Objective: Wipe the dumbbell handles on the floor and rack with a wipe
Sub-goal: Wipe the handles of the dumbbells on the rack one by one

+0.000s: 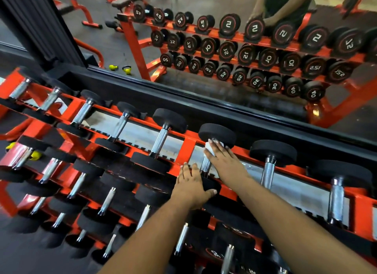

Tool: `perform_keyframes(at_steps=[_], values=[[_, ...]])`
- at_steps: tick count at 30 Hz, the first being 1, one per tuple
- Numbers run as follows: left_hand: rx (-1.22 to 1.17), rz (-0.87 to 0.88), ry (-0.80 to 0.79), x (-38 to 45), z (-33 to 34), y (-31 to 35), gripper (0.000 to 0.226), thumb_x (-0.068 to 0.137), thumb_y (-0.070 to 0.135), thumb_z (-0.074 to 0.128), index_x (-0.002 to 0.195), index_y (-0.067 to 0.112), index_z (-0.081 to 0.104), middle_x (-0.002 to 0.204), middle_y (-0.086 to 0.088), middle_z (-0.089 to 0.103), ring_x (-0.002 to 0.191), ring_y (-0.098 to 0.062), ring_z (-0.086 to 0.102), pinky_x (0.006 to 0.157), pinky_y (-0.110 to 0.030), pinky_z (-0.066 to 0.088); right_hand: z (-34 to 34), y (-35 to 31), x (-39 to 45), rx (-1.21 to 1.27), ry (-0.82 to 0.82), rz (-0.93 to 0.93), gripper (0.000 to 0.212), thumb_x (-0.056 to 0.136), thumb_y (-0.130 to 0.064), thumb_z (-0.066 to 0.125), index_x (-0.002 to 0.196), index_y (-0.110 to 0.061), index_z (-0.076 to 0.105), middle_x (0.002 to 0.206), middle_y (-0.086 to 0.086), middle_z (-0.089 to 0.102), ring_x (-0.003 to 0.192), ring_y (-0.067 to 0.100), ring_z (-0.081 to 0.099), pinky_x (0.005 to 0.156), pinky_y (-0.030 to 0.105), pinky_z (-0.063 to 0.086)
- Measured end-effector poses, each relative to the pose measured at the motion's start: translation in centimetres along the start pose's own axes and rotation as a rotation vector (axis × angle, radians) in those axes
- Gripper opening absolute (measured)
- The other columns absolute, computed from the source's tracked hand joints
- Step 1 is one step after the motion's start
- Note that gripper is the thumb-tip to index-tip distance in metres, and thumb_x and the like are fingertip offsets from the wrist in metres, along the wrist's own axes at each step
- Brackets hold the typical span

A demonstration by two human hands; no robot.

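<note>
Across the upper half of the view, a wide wall mirror with a black frame reflects the weights and the person's arms, and below it runs a long orange steel dumbbell rack with three sloping tiers. Rows of black round-headed dumbbells with knurled chrome handles fill every tier, and two small yellow kettlebells show in the mirror near the rack's far left end. On the top tier, about midway along the rack, lies the black dumbbell being cleaned, its far head against the back rail. The left hand rests on its near head, fingers fairly straight and thumb hooked over the edge. The right hand presses a small white wipe onto the top of the handle beside the far head, fingers curled over the wipe.
</note>
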State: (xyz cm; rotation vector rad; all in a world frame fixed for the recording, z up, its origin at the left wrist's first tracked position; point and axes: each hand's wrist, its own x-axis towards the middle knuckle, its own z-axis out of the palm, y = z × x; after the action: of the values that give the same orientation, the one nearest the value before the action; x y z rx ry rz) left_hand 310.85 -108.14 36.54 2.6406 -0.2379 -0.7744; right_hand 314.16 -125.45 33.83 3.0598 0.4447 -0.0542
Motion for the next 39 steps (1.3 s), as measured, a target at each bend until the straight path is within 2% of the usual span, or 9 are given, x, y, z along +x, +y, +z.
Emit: perform_keyframes(at_steps=[5,9,13,19,22,28,31,35,39], values=[[0.001,0.003,-0.004,0.0,0.1,0.2,0.115,0.090,0.067,0.058,0.160,0.011,-0.014,0.167,-0.020,-0.017,0.155,-0.034,-0.012,0.125,-0.045,0.002,0.5,0.8,-1.6,-0.003,0.014,-0.120,0.077,0.094,-0.010,0.047,0.162,-0.024,0.013,0.169,0.001,0.006,0.156,0.021,0.007,0.125,0.044,0.001],[0.004,-0.006,-0.002,0.1,-0.1,0.1,0.116,0.089,0.068,0.058,0.160,0.012,-0.014,0.166,-0.020,-0.018,0.155,-0.034,-0.014,0.126,-0.045,0.001,-0.3,0.2,0.2,-0.058,0.001,-0.007,0.077,0.099,-0.010,0.046,0.162,-0.021,0.002,0.169,0.002,-0.005,0.156,0.022,-0.003,0.126,0.047,0.005],[-0.003,0.008,-0.009,0.1,0.0,0.0,0.115,0.089,0.066,0.060,0.160,0.010,-0.012,0.167,-0.022,-0.014,0.155,-0.035,-0.012,0.126,-0.045,0.001,-0.7,-0.2,-0.8,0.058,-0.066,-0.302,0.059,0.100,-0.016,0.044,0.157,-0.025,0.031,0.166,-0.001,0.026,0.155,0.018,0.013,0.126,0.041,0.004],[-0.011,-0.003,-0.019,0.1,-0.1,0.0,0.116,0.089,0.067,0.059,0.160,0.013,-0.015,0.167,-0.020,-0.018,0.155,-0.034,-0.013,0.127,-0.046,0.002,-2.7,0.7,0.9,-0.209,-0.104,-0.252,0.063,0.101,-0.017,0.040,0.160,-0.023,0.018,0.169,0.002,0.013,0.156,0.020,0.005,0.124,0.046,-0.004],[-0.024,0.003,-0.013,0.1,-0.1,0.0,0.116,0.088,0.065,0.062,0.160,0.012,-0.013,0.167,-0.020,-0.015,0.155,-0.035,-0.012,0.126,-0.045,0.001,-2.5,-1.1,0.8,-0.084,-0.149,-0.351,0.054,0.102,-0.019,0.043,0.154,-0.024,0.036,0.162,-0.001,0.033,0.153,0.016,0.020,0.124,0.038,0.001],[-0.009,-0.004,-0.008,0.1,0.0,0.1,0.115,0.089,0.065,0.061,0.160,0.013,-0.013,0.167,-0.021,-0.014,0.156,-0.034,-0.011,0.127,-0.045,0.002,-2.1,1.5,-1.7,0.093,-0.240,-0.426,0.057,0.102,-0.013,0.038,0.157,-0.029,0.031,0.164,-0.011,0.023,0.153,0.008,0.015,0.123,0.031,-0.003],[0.000,-0.004,-0.020,0.1,-0.1,0.0,0.115,0.089,0.066,0.060,0.160,0.014,-0.016,0.167,-0.021,-0.016,0.155,-0.035,-0.011,0.127,-0.046,0.002,-1.3,2.2,-2.6,0.136,-0.141,-0.113,0.061,0.099,-0.006,0.043,0.153,-0.033,0.039,0.161,-0.006,0.035,0.147,0.018,0.036,0.119,0.032,0.026],[0.001,-0.003,-0.010,0.1,0.1,0.2,0.115,0.089,0.066,0.060,0.160,0.014,-0.015,0.167,-0.021,-0.016,0.155,-0.034,-0.012,0.127,-0.047,0.003,-0.6,-1.4,-1.9,1.044,0.095,0.669,0.046,0.097,-0.003,0.046,0.133,-0.025,0.065,0.118,0.003,0.072,0.101,0.021,0.066,0.085,0.034,0.051],[-0.014,-0.002,0.002,0.2,0.2,0.0,0.113,0.089,0.063,0.061,0.161,0.013,-0.011,0.167,-0.023,-0.012,0.156,-0.036,-0.009,0.127,-0.047,0.003,-1.0,-5.0,-0.5,1.608,-0.039,0.869,0.039,0.095,-0.002,0.041,0.106,-0.022,0.073,0.098,0.006,0.077,0.094,0.029,0.072,0.087,0.048,0.059]])
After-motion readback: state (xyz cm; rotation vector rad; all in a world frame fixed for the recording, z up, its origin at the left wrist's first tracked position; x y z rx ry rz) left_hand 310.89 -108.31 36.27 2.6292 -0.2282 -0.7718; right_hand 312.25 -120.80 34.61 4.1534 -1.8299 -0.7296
